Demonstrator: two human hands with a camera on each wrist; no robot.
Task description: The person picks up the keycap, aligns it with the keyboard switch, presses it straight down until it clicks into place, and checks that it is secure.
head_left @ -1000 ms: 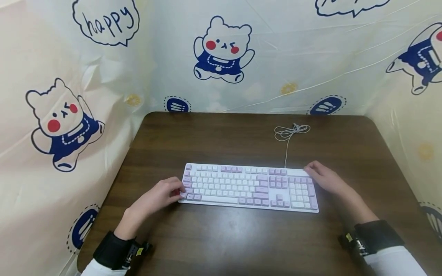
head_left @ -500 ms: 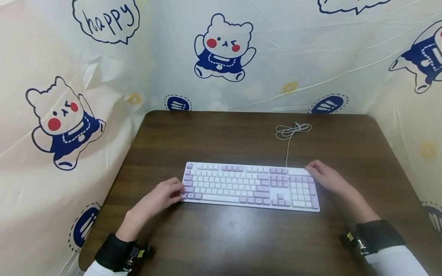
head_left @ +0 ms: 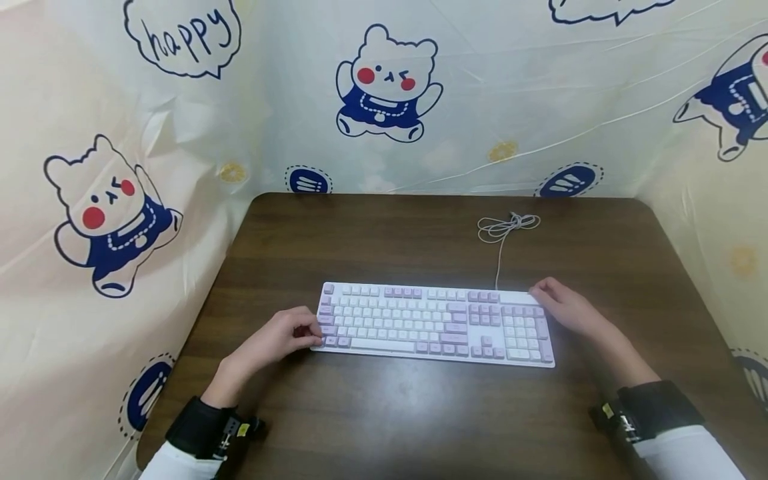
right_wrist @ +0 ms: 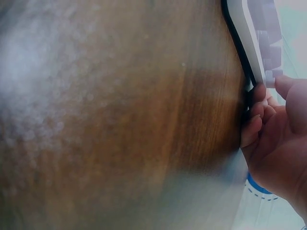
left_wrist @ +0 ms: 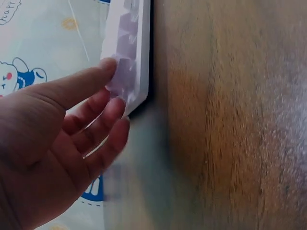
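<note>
A white and lilac keyboard [head_left: 396, 321] lies flat on the brown wooden table, slightly angled. At its left end, my left hand [head_left: 287, 339] grips the edge near the lower corner. The left wrist view shows that thumb [left_wrist: 91, 84] over a lilac key and curled fingers [left_wrist: 108, 143] against the keyboard's side. My right hand [head_left: 564, 307] holds the upper right corner. In the right wrist view its thumb [right_wrist: 284, 85] is on top, with the fingers [right_wrist: 253, 129] curled at the edge below; their far tips are hidden.
Behind the keyboard, its pale cable [head_left: 507, 229] lies bundled on the table [head_left: 360, 233]. A white curtain [head_left: 480, 87] printed with cartoon bears hangs along the back and both sides. Each wrist wears a black strap [head_left: 201, 427] with a small device.
The left thumb has shifted slightly onto the keyboard's lower left corner. The right hand keeps its place, and the keyboard stays put; the head view drifts a little.
</note>
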